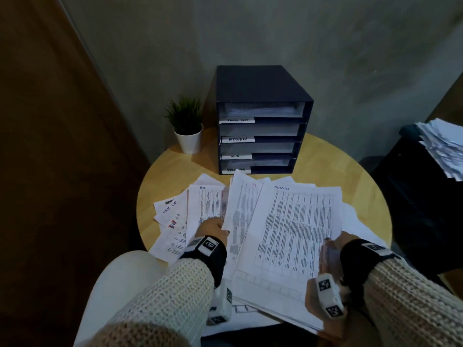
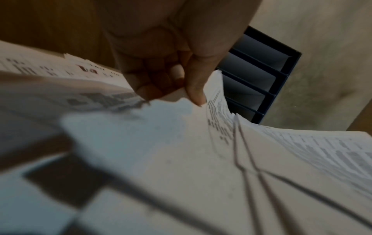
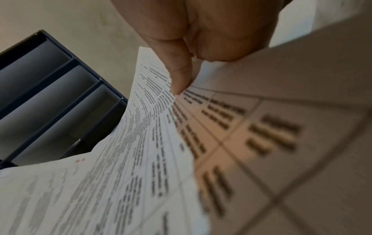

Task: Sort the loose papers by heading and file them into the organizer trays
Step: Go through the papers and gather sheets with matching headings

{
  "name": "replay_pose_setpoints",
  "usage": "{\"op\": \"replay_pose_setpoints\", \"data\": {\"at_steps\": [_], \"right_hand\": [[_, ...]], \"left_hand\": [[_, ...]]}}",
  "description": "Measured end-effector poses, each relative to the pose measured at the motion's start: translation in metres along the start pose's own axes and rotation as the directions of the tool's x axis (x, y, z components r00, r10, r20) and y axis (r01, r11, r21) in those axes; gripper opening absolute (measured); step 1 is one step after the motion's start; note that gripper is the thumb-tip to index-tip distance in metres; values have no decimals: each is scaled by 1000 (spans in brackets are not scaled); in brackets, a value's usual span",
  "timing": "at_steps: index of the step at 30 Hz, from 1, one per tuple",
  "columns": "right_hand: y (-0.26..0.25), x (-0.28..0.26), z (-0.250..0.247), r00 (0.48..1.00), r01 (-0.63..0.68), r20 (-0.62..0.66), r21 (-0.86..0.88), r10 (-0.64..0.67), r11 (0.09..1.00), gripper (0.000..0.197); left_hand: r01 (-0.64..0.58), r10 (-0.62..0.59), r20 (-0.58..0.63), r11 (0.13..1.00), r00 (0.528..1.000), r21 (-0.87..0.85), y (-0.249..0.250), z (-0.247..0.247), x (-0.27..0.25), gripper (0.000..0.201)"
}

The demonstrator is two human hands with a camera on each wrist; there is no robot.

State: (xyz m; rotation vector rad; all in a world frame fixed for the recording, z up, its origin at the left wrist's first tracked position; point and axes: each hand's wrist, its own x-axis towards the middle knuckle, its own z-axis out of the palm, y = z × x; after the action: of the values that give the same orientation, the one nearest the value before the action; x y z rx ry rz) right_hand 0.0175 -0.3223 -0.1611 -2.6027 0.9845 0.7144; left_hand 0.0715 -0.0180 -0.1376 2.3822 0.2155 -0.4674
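A dark blue organizer with labelled trays stands at the back of the round wooden table; it also shows as the organizer and the organizer in the wrist views. Loose printed papers lie fanned in front of it. My right hand pinches the right edge of a sheet headed ADMIN, thumb on top. My left hand pinches the left edge of a tilted sheet, thumb on the paper. Sheets headed H.R lie to the left.
A small potted plant in a white pot stands left of the organizer. Another pile of papers lies on a dark surface at the far right. A grey wall rises behind the table and a brown door stands to the left.
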Motion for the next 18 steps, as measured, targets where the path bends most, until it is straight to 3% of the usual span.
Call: {"op": "replay_pose_setpoints", "data": {"at_steps": [4, 8, 13, 15, 18], "right_hand": [[3, -3, -2, 999, -41, -19, 22, 42, 999, 45], [2, -9, -3, 999, -29, -36, 18, 30, 999, 44], [3, 6, 5, 998, -29, -59, 39, 31, 999, 46], [3, 9, 5, 999, -18, -46, 44, 20, 999, 47], [-1, 5, 3, 998, 12, -58, 85, -7, 996, 52]], "left_hand": [[130, -124, -112, 990, 986, 52, -16, -25, 9, 32], [194, -166, -179, 969, 970, 151, -34, -48, 14, 38], [311, -267, -256, 938, 929, 152, -48, -58, 17, 51], [221, -168, -296, 963, 940, 152, -47, -53, 11, 57], [-28, 35, -109, 997, 993, 68, -44, -36, 6, 55]]}}
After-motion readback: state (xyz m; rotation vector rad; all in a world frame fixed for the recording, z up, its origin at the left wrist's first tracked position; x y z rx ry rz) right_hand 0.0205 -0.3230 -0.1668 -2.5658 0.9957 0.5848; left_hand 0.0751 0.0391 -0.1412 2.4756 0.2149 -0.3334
